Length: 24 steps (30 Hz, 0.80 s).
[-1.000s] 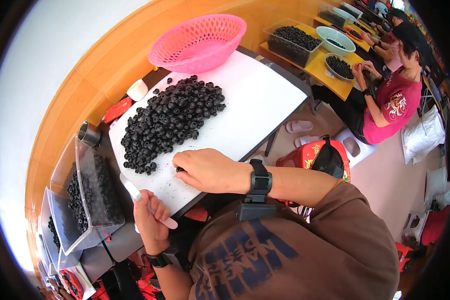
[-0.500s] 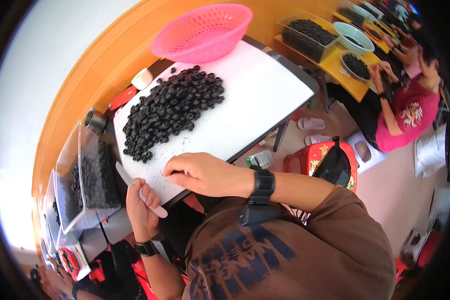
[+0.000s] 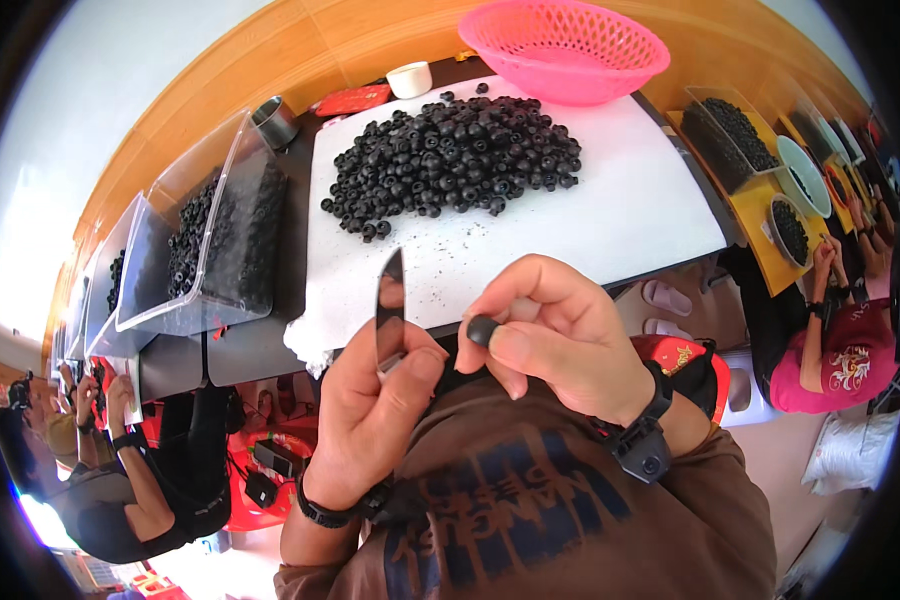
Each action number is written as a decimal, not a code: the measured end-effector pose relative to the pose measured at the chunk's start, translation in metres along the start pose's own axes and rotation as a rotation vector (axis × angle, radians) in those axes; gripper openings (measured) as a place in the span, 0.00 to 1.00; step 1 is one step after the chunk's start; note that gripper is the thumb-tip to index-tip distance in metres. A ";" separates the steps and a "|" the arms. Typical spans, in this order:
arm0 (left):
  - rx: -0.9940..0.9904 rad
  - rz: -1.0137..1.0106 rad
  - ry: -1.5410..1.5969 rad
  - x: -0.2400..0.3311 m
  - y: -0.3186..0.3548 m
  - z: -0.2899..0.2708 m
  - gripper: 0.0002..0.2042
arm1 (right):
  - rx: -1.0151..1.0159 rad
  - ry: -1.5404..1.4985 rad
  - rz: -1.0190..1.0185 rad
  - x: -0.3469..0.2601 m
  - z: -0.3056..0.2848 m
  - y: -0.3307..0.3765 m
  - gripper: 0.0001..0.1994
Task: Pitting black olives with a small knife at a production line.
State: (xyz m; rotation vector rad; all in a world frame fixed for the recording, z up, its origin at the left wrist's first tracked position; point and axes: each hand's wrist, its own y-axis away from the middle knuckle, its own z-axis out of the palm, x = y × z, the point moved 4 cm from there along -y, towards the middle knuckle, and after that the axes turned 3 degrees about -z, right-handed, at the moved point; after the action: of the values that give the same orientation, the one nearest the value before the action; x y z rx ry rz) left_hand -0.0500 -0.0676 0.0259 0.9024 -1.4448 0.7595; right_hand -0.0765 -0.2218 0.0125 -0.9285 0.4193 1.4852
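Observation:
My left hand [image 3: 375,425] grips a knife [image 3: 391,290], its shiny blade pointing up and away from me. Close beside it, my right hand [image 3: 565,345] pinches a small black round part [image 3: 482,330] between thumb and fingers. The blade and the part are apart. Both hands are raised over the near edge of a white board [image 3: 650,215]. Farther back on the board lies a heap of black round parts [image 3: 450,150], many with a hole showing. Dark crumbs are scattered between the heap and my hands.
A pink basket [image 3: 570,55] stands behind the heap, with a white cup [image 3: 410,80], red packet [image 3: 353,100] and metal cup [image 3: 274,123] to its left. Clear bins [image 3: 210,265] of black parts line the left. Other people sit at both sides; a yellow table [image 3: 755,225] is at right.
The view has turned toward the right, and the board now sits more level. My right hand has lifted off the board area, now showing a black part. The knife now points upright.

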 end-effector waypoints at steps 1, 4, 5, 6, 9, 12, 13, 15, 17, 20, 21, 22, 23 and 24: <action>-0.011 -0.005 -0.002 0.002 0.003 -0.001 0.05 | -0.012 0.045 0.007 0.000 0.001 0.002 0.11; -0.007 0.160 -0.163 0.012 0.009 0.002 0.05 | -0.042 0.048 -0.038 0.001 0.006 0.003 0.11; -0.031 0.206 -0.234 0.013 0.010 0.001 0.04 | -0.049 0.048 -0.029 0.003 0.007 0.004 0.11; -0.024 0.205 -0.232 0.015 0.010 0.001 0.04 | -0.047 0.050 -0.045 0.003 0.008 0.004 0.11; -0.036 0.343 -0.414 0.026 0.009 0.007 0.04 | -0.044 0.068 -0.056 0.003 0.013 0.003 0.11; 0.027 0.474 -0.574 0.031 0.007 0.006 0.07 | -0.045 0.097 -0.049 0.005 0.012 0.001 0.11; 0.001 0.473 -0.617 0.032 0.005 0.004 0.10 | -0.045 0.110 -0.046 0.006 0.010 0.000 0.11; 0.010 0.486 -0.649 0.031 0.000 0.003 0.10 | -0.042 0.101 -0.042 0.004 0.009 -0.003 0.10; 0.011 0.501 -0.679 0.032 -0.006 0.004 0.11 | -0.032 0.094 -0.042 0.002 0.007 -0.007 0.10; 0.009 0.533 -0.706 0.034 -0.016 0.005 0.11 | -0.037 0.077 -0.101 0.000 0.000 -0.012 0.09; 0.018 0.550 -0.729 0.035 -0.019 0.006 0.11 | -0.032 0.053 -0.099 0.000 -0.002 -0.014 0.09; 0.026 0.566 -0.752 0.035 -0.021 0.006 0.11 | -0.026 0.030 -0.098 0.001 -0.005 -0.015 0.09; 0.022 0.565 -0.753 0.034 -0.025 0.007 0.11 | -0.022 0.028 -0.100 0.001 -0.007 -0.016 0.09; 0.025 0.586 -0.761 0.032 -0.029 0.009 0.11 | -0.002 -0.008 -0.104 0.001 -0.010 -0.017 0.08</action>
State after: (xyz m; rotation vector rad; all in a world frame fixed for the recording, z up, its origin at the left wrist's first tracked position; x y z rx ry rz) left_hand -0.0284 -0.0921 0.0557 0.8259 -2.4424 0.9019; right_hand -0.0570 -0.2259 0.0106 -0.9318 0.3586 1.3948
